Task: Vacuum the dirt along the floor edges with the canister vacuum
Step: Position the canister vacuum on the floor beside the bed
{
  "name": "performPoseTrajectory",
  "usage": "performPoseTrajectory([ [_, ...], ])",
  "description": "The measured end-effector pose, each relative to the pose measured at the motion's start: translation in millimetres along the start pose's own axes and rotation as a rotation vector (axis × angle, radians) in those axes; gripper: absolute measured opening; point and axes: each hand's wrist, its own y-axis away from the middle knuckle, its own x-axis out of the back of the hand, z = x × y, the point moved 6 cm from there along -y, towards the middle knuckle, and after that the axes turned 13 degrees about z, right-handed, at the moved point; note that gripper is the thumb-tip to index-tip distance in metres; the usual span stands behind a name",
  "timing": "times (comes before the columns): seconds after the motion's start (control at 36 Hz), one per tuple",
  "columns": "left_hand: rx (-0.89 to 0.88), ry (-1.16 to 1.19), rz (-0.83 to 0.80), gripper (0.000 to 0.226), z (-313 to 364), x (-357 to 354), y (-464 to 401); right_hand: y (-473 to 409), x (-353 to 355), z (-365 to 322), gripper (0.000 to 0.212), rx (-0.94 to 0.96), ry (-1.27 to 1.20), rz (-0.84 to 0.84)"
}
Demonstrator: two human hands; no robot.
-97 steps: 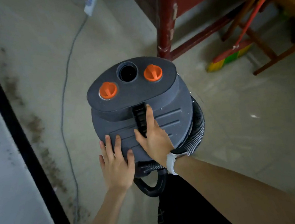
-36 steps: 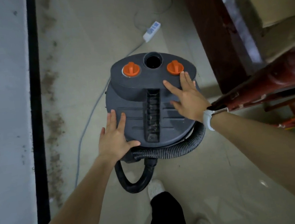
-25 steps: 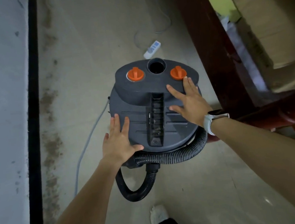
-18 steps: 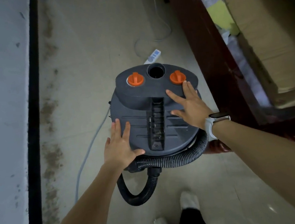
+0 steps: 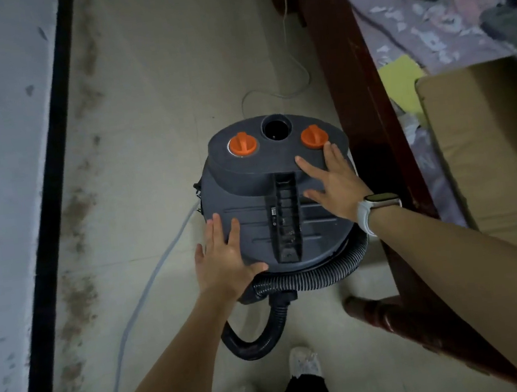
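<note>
Both hands, left hand and right hand, lie flat with fingers spread wide on the dark grey round canister vacuum, mid-floor beside the red-brown wooden bedframe. The brown dirt streak along the left wall edge remains; vacuuming looks unstarted.

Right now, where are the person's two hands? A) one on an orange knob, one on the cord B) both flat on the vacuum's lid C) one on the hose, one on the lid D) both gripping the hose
B: the left hand and right hand lie open, fingers straight, on the canister vacuum lid; the hose is untouched.
</note>
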Motion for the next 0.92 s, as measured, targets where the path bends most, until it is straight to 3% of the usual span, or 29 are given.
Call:
performPoseTrajectory([
  [0.31,-0.151,0.081,0.122,0.108,-7.3,23.3,-72.2,-57.2,13.3,-1.0,0.065,-0.104,0.038,0.013],
  [0.5,-0.272,0.154,0.123,0.096,-19.1,21.4,-105.4,-71.6,16.3,-11.5,0.061,-0.226,0.009,0.107],
  [0.64,-0.251,0.327,0.161,0.071,-44.6,21.7,-103.3,-35.7,3.9,-45.7,0.054,-0.328,-0.235,0.473],
  [0.69,-0.149,0.389,0.134,0.075,-60.9,15.7,-94.7,-7.3,-11.1,-54.6,0.055,-0.443,-0.343,0.552],
  [0.78,-0.047,0.404,0.035,0.067,-75.0,0.1,-81.4,31.0,-42.3,-53.4,0.058,-0.672,-0.420,0.539],
  [0.92,-0.101,0.409,-0.114,0.051,-64.2,-19.6,-75.8,59.1,-84.4,-50.4,0.066,-0.841,-0.451,0.410],
])
